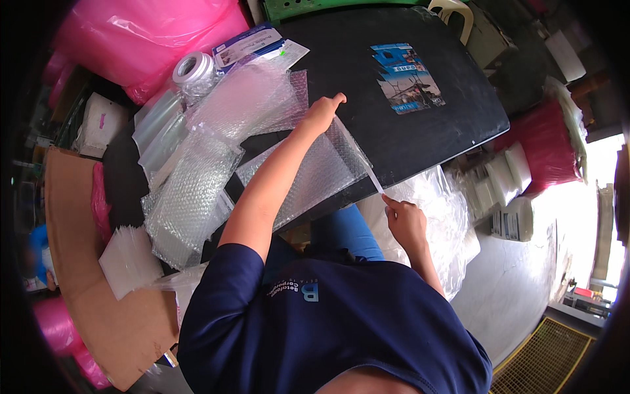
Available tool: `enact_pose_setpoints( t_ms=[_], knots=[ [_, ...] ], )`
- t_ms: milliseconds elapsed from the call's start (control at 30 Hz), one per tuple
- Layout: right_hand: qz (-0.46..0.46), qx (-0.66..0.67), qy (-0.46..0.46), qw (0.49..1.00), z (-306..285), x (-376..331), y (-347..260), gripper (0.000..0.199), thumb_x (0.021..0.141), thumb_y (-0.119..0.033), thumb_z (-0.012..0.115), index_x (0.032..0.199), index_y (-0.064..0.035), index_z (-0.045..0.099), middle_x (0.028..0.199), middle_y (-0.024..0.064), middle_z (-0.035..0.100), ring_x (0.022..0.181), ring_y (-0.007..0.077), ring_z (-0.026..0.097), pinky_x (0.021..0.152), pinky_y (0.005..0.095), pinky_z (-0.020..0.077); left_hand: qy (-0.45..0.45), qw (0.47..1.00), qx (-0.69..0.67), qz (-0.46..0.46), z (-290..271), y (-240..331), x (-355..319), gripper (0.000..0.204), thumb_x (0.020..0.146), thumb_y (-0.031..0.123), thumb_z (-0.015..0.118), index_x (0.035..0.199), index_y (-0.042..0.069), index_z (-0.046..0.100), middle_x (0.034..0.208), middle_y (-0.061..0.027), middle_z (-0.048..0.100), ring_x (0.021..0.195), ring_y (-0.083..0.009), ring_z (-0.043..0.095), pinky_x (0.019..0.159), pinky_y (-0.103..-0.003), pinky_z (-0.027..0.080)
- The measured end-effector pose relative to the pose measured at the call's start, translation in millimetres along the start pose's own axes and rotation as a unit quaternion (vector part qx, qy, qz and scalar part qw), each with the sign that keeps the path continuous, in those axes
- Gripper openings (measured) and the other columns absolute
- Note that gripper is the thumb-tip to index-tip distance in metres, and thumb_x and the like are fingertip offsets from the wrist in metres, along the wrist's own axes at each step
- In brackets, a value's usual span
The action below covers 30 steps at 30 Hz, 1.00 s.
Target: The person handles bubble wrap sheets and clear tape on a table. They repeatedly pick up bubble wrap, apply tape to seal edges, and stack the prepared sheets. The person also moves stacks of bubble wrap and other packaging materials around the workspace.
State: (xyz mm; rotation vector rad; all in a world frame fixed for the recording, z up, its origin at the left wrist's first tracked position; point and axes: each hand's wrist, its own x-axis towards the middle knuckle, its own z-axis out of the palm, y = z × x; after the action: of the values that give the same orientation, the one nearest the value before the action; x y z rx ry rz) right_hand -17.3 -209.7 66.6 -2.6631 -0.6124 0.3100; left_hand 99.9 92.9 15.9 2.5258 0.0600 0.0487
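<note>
A bubble wrap sheet (pixel 315 172) lies flat at the near edge of the black table. My left hand (pixel 320 115) is closed at its far right corner, thumb pointing out to the right; the fingertips are hidden. A narrow white strip (pixel 375 180) runs along the sheet's right edge, from beside my left hand toward my body. Its near end is pinched in my right hand (pixel 405 222), just off the table edge. More bubble wrap pieces (pixel 193 190) are heaped left of my left forearm.
A clear tape roll (pixel 193 67) stands behind the heap, near a large pink plastic bag (pixel 154 39). A torn printed sheet (pixel 408 79) is on the black table (pixel 453 125). Brown cardboard (pixel 79 262) is at left. Clear plastic (pixel 436 223) hangs beyond my right hand.
</note>
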Motion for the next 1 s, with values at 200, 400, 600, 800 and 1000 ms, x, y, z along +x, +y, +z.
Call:
enact_pose_setpoints(
  t_ms=[200,400,600,800,1000],
  knots=[
    [0.012,0.009,-0.012,1.0,-1,4,-1,0.03,0.081,-0.014,0.051,0.105,-0.0232,0.065,0.067,0.0138,0.057,0.061,0.0315,0.058,0.058,0.0406,0.0465,-0.016,0.998,0.059,-0.025,-1,-7,14,0.031,0.078,-0.003,0.053,0.105,-0.002,0.038,0.082,-0.025,0.06,0.081,-0.0361,0.062,0.07,-0.04,0.052],
    [0.019,-0.002,-0.018,1.0,-1,13,-3,0.031,0.081,-0.013,0.049,0.105,-0.0233,0.065,0.07,0.014,0.059,0.063,0.0309,0.059,0.058,0.04,0.0473,-0.027,0.996,0.07,-0.04,2,-9,20,0.034,0.074,-0.005,0.058,0.101,-0.003,0.037,0.084,-0.0269,0.06,0.083,-0.0381,0.061,0.071,-0.042,0.052],
    [0.031,0.008,-0.019,0.999,2,16,0,0.029,0.079,-0.012,0.052,0.104,-0.0211,0.065,0.068,0.0143,0.058,0.064,0.0312,0.058,0.06,0.0397,0.0457,-0.038,0.991,0.125,-0.037,12,-17,25,0.024,0.079,-0.004,0.048,0.099,-0.004,0.036,0.086,-0.0288,0.059,0.084,-0.039,0.06,0.071,-0.043,0.052],
    [0.036,-0.002,-0.017,0.999,4,17,1,0.03,0.079,-0.013,0.052,0.104,-0.0214,0.065,0.069,0.0149,0.059,0.065,0.0315,0.059,0.06,0.0396,0.046,-0.034,0.99,0.135,-0.024,13,-16,21,0.019,0.079,-0.005,0.045,0.096,-0.003,0.036,0.084,-0.0285,0.059,0.083,-0.0389,0.061,0.07,-0.043,0.052],
    [0.04,-0.011,-0.023,0.999,7,19,2,0.03,0.079,-0.013,0.051,0.105,-0.0217,0.065,0.07,0.0158,0.06,0.065,0.0322,0.059,0.06,0.0403,0.0464,-0.026,0.987,0.158,-0.01,14,-15,18,0.019,0.079,-0.006,0.045,0.096,-0.003,0.037,0.082,-0.0273,0.06,0.08,-0.0376,0.061,0.068,-0.041,0.053]
  ],
)
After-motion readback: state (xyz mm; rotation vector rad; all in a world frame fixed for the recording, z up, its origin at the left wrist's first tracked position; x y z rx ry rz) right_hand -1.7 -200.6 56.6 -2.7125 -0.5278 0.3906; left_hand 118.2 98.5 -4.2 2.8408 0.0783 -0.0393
